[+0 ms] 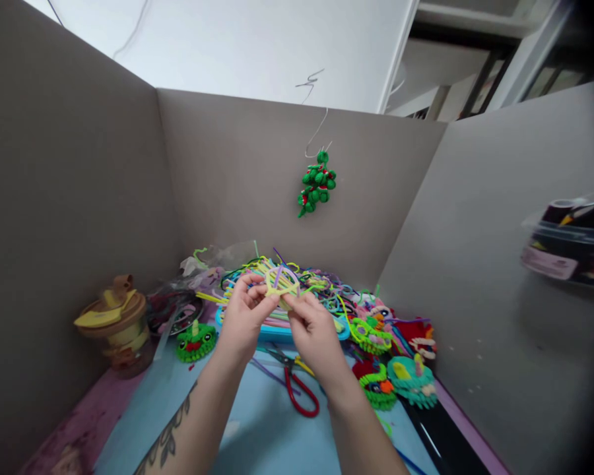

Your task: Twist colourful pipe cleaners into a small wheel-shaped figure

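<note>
Both hands meet in the middle of the view, above a blue tray (277, 335) heaped with colourful pipe cleaners (257, 270). Between them is a small looped shape of pale yellow and lilac pipe cleaners (291, 288). My left hand (245, 310) pinches its left side between thumb and fingers. My right hand (314, 323) grips its lower right edge, fingers curled. Red-handled scissors (301, 396) lie on the blue mat (257, 435) below the hands, their blades partly under loose pipe cleaners.
A green fuzzy figure (196, 341) and a lidded cup (121, 323) stand at left. Several fuzzy figures, one teal (413, 380), sit at right beside a black flat object (440, 435). A green ornament (319, 181) hangs on the back partition; a container (569, 244) hangs on the right one.
</note>
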`<state>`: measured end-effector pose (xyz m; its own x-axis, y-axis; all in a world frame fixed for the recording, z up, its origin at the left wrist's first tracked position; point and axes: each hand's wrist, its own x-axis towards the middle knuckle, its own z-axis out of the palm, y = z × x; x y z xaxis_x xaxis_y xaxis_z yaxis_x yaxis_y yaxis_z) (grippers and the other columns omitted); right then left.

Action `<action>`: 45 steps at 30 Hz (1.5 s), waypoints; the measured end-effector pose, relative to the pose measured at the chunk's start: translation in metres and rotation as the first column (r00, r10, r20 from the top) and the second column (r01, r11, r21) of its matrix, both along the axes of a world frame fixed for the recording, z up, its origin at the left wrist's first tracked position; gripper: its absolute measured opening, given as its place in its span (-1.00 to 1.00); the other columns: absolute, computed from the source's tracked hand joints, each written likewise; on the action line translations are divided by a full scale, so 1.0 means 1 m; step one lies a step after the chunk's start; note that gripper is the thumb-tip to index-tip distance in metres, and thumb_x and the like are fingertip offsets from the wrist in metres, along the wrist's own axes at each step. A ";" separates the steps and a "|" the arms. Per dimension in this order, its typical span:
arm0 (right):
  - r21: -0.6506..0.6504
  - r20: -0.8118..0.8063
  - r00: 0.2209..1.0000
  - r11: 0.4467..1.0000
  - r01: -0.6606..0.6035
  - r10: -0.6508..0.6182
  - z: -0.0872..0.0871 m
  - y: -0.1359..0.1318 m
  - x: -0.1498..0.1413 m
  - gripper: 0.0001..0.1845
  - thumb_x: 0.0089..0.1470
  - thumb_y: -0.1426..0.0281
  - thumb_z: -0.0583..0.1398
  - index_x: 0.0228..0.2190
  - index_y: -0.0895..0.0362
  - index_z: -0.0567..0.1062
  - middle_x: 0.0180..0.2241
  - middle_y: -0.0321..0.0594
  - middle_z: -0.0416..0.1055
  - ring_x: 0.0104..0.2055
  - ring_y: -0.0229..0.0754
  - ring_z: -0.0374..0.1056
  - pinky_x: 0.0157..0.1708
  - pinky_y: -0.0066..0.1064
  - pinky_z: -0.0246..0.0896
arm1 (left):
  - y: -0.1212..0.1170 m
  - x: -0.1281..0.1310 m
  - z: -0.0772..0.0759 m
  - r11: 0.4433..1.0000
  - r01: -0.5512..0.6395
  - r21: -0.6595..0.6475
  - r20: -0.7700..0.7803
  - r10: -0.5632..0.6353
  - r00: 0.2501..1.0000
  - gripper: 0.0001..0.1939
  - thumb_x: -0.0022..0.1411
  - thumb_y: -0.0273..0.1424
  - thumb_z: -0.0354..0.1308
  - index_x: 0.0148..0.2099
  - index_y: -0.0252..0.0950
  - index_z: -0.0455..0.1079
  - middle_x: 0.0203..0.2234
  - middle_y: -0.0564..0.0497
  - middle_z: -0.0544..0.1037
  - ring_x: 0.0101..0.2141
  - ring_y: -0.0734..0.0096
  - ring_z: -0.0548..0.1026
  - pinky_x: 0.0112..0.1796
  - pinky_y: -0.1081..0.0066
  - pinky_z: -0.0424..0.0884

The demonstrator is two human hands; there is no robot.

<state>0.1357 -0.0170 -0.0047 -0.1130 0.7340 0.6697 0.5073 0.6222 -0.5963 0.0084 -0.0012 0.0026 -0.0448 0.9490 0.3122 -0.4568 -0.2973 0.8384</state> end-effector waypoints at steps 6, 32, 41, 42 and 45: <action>0.019 0.088 0.996 1.000 0.018 -0.020 0.002 -0.002 0.007 -0.59 0.02 0.61 0.00 -0.18 0.07 0.49 -0.40 -0.22 0.30 -0.38 -0.24 0.26 -0.38 -0.44 0.19 | 0.001 0.000 0.000 0.997 -0.060 0.049 -0.057 0.063 0.996 -0.58 -0.04 -0.44 0.27 -0.16 -0.23 0.16 -0.45 0.12 0.42 -0.39 0.50 0.44 -0.26 0.45 0.32; -0.086 -0.202 0.976 0.991 -0.100 0.081 -0.001 0.019 0.023 -0.82 -0.06 0.43 0.21 -0.32 0.11 0.51 -0.35 -0.22 0.40 -0.43 -0.29 0.27 -0.48 -0.47 0.20 | 0.010 -0.012 0.000 0.984 0.026 -0.178 -0.071 -0.040 0.997 -0.51 -0.15 -0.33 0.33 -0.17 -0.28 0.21 -0.50 0.11 0.47 -0.49 0.51 0.45 -0.41 0.47 0.36; 0.116 -0.134 0.981 0.985 -0.126 0.142 0.001 0.011 0.014 -0.92 -0.02 0.51 0.20 -0.45 0.10 0.49 -0.39 -0.25 0.37 -0.28 -0.24 0.31 -0.25 -0.39 0.21 | 0.007 -0.008 -0.004 0.992 0.093 -0.089 -0.211 -0.110 0.971 -0.59 -0.06 -0.40 0.26 -0.20 -0.24 0.13 -0.58 0.17 0.43 -0.57 0.55 0.40 -0.47 0.51 0.29; 0.105 -0.135 0.982 0.987 -0.121 0.135 0.001 0.012 0.016 -0.93 -0.02 0.51 0.20 -0.48 0.11 0.48 -0.40 -0.26 0.36 -0.29 -0.24 0.30 -0.26 -0.39 0.21 | 0.006 -0.009 -0.004 0.991 0.113 -0.068 -0.257 -0.126 0.958 -0.61 -0.04 -0.41 0.25 -0.21 -0.24 0.12 -0.58 0.17 0.43 -0.57 0.54 0.40 -0.47 0.51 0.27; 0.059 -0.120 0.985 0.992 -0.114 0.120 0.001 0.013 0.019 -0.91 -0.05 0.50 0.22 -0.54 0.12 0.46 -0.44 -0.28 0.34 -0.30 -0.23 0.28 -0.24 -0.37 0.19 | 0.002 -0.010 -0.004 0.978 0.209 0.002 -0.400 -0.191 0.896 -0.67 0.01 -0.43 0.21 -0.21 -0.23 0.14 -0.56 0.13 0.43 -0.51 0.50 0.41 -0.44 0.51 0.26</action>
